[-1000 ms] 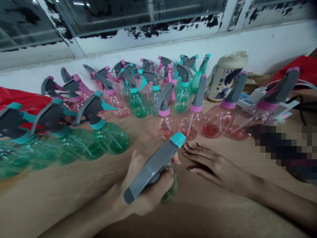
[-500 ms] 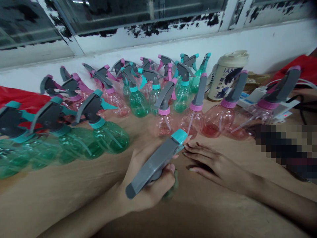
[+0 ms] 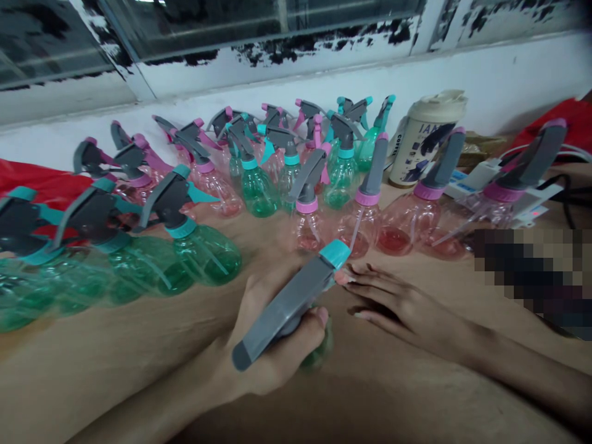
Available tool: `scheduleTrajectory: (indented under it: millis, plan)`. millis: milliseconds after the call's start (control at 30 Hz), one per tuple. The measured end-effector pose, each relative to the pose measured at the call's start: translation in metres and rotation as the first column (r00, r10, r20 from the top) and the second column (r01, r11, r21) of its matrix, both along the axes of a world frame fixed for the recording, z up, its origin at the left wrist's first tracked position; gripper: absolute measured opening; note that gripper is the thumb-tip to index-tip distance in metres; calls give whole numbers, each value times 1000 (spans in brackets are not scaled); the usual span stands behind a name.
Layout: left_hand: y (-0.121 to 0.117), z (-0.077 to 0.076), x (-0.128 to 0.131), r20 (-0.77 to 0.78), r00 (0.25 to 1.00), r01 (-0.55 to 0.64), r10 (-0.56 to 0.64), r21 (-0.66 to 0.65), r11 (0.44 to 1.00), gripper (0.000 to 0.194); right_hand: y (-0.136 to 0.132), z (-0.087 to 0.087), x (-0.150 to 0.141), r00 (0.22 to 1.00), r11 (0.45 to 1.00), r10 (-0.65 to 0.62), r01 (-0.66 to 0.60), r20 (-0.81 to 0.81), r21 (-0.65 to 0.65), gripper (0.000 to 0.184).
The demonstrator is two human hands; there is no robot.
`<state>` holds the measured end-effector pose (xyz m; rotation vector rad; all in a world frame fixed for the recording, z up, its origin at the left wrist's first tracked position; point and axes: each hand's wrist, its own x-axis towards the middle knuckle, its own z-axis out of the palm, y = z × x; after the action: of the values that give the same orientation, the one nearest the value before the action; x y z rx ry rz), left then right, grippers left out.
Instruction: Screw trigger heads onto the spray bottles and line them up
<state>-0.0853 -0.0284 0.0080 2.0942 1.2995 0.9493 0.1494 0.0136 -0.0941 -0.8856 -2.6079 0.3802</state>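
My left hand [image 3: 282, 364] is wrapped around the neck of a spray bottle [image 3: 296, 302] with a grey head and teal nozzle, fingers by its trigger. Only a small part of its green body shows below the hand. The nozzle points away and to the right. My right hand [image 3: 402, 305] rests on the tabletop just right of that bottle, its fingers stretched out and holding nothing; the fingertips come close to the nozzle end. Beyond my hands stand pink spray bottles [image 3: 358, 225] in a row. Green spray bottles [image 3: 206, 256] line the left side.
More pink and green spray bottles [image 3: 259, 191] crowd the back by the white wall [image 3: 499, 80]. A paper coffee cup [image 3: 416, 145] stands behind the pink row. At right are a power strip [image 3: 531, 209] with cables and red material [image 3: 555, 126]; more red material [image 3: 41, 176] lies left.
The fingers of my left hand have shifted slightly at the trigger, and a fingertip now shows below the nozzle. My right hand and the standing bottles stay in place; the view moves a little.
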Motion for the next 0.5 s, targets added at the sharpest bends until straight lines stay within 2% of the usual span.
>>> scheduleTrajectory:
  millis: [100,267,500]
  plan:
    - [1,2,0,-1,1000,12,-12,-7,1000,13,1,-1,0,1000,1000,5,-5,-15,2,45]
    - [2,8,2,65,994,95,-89,-109,989,20,0,-2,0,999,1000,4,-4,-53,1,45]
    - [3,7,3,85,994,67,-64,-39,997,9,-1,2,-1,1000,1000,-2,2,-17,-11,44]
